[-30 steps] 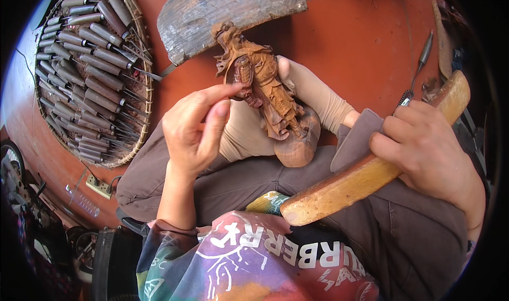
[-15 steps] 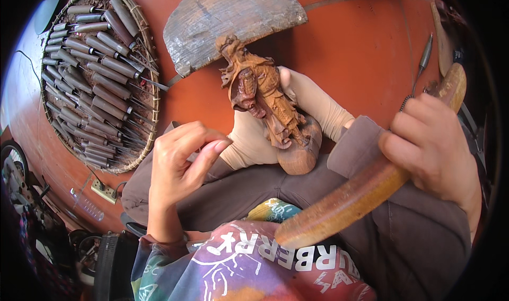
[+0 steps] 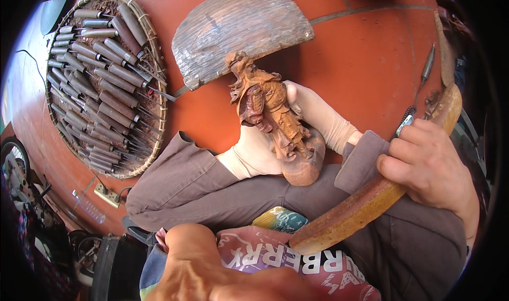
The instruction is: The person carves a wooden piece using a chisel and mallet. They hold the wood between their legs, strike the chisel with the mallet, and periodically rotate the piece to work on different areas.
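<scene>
A carved wooden figure [image 3: 265, 102] on a rounded wooden base stands tilted between my feet, in beige socks [image 3: 254, 151]. At the right, my right hand [image 3: 432, 160] has its fingers curled round a long, curved wooden bar [image 3: 350, 216], brown on top and tan along the side. The bar lies across my right leg. A small silvery piece [image 3: 407, 121] shows beside the fingers; I cannot make out what it is. My left arm is bent close to the camera at the lower edge. Of my left hand [image 3: 265, 285] only skin shows, with its fingers hidden.
A round woven tray [image 3: 159, 136] full of wooden-handled carving tools sits at the left. A worn, half-round board [image 3: 238, 28] lies beyond the figure on the red tiled floor. Right of it is a handpiece [image 3: 427, 65] with a coiled cord. A power strip [image 3: 107, 195] lies by my left knee.
My left hand has left its place beside the figure and come back to the lower edge, close to the camera. The right hand keeps its hold on the bar. The whole view has shifted slightly.
</scene>
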Available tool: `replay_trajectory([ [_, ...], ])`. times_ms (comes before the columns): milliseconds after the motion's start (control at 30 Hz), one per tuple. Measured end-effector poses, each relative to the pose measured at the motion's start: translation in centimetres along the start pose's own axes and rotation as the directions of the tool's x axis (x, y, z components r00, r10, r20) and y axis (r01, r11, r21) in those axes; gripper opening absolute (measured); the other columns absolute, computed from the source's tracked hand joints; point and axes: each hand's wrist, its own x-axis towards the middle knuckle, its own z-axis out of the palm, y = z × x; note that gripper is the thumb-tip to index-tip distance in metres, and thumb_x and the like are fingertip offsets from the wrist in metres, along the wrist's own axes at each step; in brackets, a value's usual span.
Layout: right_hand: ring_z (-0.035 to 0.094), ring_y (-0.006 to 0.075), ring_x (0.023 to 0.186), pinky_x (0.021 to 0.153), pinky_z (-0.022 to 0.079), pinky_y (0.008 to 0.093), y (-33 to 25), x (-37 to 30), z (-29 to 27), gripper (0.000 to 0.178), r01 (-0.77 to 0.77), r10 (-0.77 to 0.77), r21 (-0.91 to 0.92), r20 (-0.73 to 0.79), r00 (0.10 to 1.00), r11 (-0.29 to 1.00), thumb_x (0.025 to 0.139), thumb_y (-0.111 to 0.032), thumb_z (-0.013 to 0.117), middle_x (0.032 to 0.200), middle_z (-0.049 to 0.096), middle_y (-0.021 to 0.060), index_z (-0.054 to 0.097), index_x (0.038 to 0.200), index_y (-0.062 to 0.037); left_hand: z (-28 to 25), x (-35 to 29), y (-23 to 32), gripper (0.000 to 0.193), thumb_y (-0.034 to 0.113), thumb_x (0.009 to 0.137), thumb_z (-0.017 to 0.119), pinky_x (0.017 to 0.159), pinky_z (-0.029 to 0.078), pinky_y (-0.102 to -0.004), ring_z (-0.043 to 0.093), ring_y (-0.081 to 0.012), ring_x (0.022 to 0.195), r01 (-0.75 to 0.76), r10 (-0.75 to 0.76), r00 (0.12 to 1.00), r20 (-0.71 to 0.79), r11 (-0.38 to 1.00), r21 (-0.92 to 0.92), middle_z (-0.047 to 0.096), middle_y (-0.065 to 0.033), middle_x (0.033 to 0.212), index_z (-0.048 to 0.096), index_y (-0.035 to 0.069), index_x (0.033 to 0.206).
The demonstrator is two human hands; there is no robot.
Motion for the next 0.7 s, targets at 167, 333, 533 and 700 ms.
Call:
replay_trajectory([
  [167, 0.049, 0.0228, 0.068, 0.06, 0.038, 0.0362, 0.0, 0.2, -0.1, 0.012, -0.023, 0.023, 0.019, 0.017, 1.0, 1.0, 0.074, -0.02, 0.061, 0.07, 0.042, 0.0019, 0.054, 0.083, -0.0136, 1.1, 0.8, 0.9, 0.036, 0.036, 0.095, 0.064, 0.075, 0.05, -0.0391, 0.063, -0.0204, 0.084, -0.058, 0.059, 0.996, -0.073, 0.998, 0.014, 0.065, -0.0078, 0.084, 0.066, 0.003, 0.08],
  [333, 0.051, 0.0243, 0.067, 0.06, 0.04, 0.0387, -0.4, 0.7, -0.5, 0.009, -0.025, 0.025, 0.015, 0.042, 0.999, 1.0, 0.074, -0.017, 0.062, 0.071, 0.044, 0.0035, 0.056, 0.08, -0.0124, 2.1, 1.8, 4.0, 0.037, 0.037, 0.095, 0.064, 0.076, 0.049, -0.0406, 0.062, -0.0193, 0.087, -0.177, 0.183, 0.966, -0.181, 0.983, 0.047, 0.063, -0.0061, 0.083, 0.064, 0.004, 0.078],
  [533, 0.053, 0.0283, 0.072, 0.066, 0.039, 0.0405, -1.5, 0.5, -0.5, 0.019, -0.07, 0.069, 0.02, 0.058, 0.996, 0.997, 0.066, -0.017, 0.07, 0.071, 0.049, 0.0067, 0.062, 0.08, -0.0085, -7.2, -3.3, 9.4, 0.02, 0.006, 0.076, 0.083, 0.073, 0.048, -0.0267, 0.068, -0.0199, 0.078, -0.423, 0.423, 0.906, 0.011, 0.905, 0.039, 0.073, -0.0025, 0.088, 0.068, 0.018, 0.078],
  [700, 0.054, 0.0305, 0.075, 0.067, 0.042, 0.0424, -2.6, 1.5, -1.3, 0.019, -0.08, 0.082, -0.034, 0.052, 0.995, 0.996, 0.062, -0.01, 0.072, 0.072, 0.05, 0.0087, 0.063, 0.079, -0.0081, -13.1, -6.2, 11.8, 0.035, 0.003, 0.091, 0.072, 0.098, 0.048, -0.0288, 0.06, -0.0152, 0.111, 0.184, 0.472, 0.62, -0.627, 0.689, 0.701, 0.069, -0.0096, 0.098, 0.06, -0.004, 0.123],
])
